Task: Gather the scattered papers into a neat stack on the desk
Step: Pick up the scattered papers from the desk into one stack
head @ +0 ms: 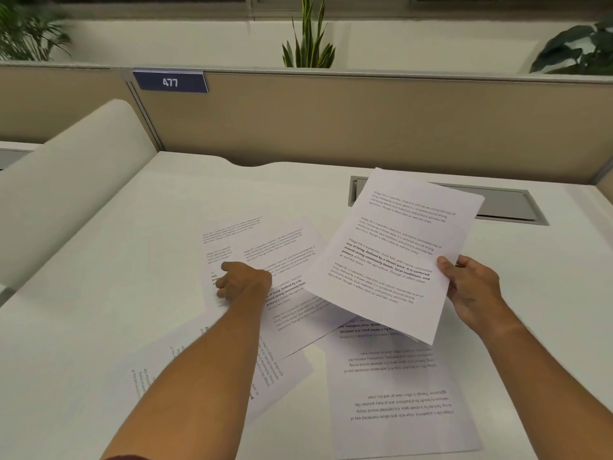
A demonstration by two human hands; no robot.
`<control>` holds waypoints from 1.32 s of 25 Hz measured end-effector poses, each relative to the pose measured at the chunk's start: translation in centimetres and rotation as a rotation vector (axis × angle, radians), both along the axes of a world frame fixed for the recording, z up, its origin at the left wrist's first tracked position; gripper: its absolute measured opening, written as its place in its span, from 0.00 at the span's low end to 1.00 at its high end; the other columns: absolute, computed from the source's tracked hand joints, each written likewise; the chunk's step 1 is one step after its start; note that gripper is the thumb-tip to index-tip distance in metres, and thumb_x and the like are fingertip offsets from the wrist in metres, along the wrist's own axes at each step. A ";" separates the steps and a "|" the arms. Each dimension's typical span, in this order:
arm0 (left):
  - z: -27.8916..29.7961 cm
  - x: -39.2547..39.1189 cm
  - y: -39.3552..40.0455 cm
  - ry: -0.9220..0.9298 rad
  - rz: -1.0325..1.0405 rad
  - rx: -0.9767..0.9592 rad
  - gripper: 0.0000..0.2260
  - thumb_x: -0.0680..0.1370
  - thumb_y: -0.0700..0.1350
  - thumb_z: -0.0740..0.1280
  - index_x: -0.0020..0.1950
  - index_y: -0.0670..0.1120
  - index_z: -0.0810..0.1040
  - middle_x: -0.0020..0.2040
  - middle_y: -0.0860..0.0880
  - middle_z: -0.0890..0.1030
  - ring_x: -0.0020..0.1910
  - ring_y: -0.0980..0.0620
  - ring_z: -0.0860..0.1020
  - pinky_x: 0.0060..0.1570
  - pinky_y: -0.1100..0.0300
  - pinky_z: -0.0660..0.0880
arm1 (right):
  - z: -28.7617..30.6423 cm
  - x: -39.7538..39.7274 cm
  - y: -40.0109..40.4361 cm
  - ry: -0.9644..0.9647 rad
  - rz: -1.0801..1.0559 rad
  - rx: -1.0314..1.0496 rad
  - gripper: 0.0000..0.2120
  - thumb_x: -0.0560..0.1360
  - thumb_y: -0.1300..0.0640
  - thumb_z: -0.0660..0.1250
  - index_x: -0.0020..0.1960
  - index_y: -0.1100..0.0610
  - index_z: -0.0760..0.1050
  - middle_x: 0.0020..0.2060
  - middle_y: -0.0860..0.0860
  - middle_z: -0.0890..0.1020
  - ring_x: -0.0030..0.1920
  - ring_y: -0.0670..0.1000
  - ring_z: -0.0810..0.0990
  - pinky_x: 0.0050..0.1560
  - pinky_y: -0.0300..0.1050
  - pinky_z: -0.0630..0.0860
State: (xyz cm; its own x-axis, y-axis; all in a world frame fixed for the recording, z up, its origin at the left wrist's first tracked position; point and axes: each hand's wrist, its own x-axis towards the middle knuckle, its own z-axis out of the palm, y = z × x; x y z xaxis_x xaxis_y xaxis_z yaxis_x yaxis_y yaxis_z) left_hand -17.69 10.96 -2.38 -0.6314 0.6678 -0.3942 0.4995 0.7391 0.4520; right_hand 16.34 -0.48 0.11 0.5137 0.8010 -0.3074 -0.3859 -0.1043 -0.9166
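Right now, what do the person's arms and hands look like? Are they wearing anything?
Both arms are bare up to the picture's bottom edge. The left hand and right hand wear no gloves, rings, watch or bracelet that I can see. A small strip of dark red cloth, perhaps a sleeve, peeks in beside the left arm.
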 end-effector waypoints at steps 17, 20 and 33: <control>0.4 0.9 -0.3 0.078 0.006 -0.071 0.32 0.70 0.42 0.72 0.69 0.44 0.61 0.62 0.36 0.70 0.60 0.42 0.68 0.45 0.54 0.61 | 0.6 -0.4 0.2 0.009 0.036 0.007 0.06 0.76 0.66 0.69 0.51 0.59 0.81 0.51 0.54 0.86 0.48 0.53 0.85 0.40 0.41 0.83; 0.6 1.0 -0.2 0.029 0.036 -0.045 0.31 0.70 0.41 0.72 0.68 0.43 0.61 0.61 0.36 0.69 0.58 0.41 0.71 0.39 0.54 0.63 | 0.5 -0.5 0.1 0.006 0.041 0.008 0.06 0.76 0.66 0.69 0.52 0.59 0.81 0.51 0.54 0.86 0.49 0.53 0.85 0.41 0.42 0.84; 0.4 -0.5 -0.2 -0.044 0.038 -0.042 0.22 0.67 0.42 0.73 0.59 0.40 0.74 0.58 0.39 0.76 0.58 0.40 0.74 0.53 0.51 0.73 | 0.6 -2.7 0.8 0.016 0.115 -0.010 0.07 0.76 0.66 0.69 0.53 0.61 0.81 0.51 0.54 0.86 0.47 0.52 0.86 0.39 0.41 0.83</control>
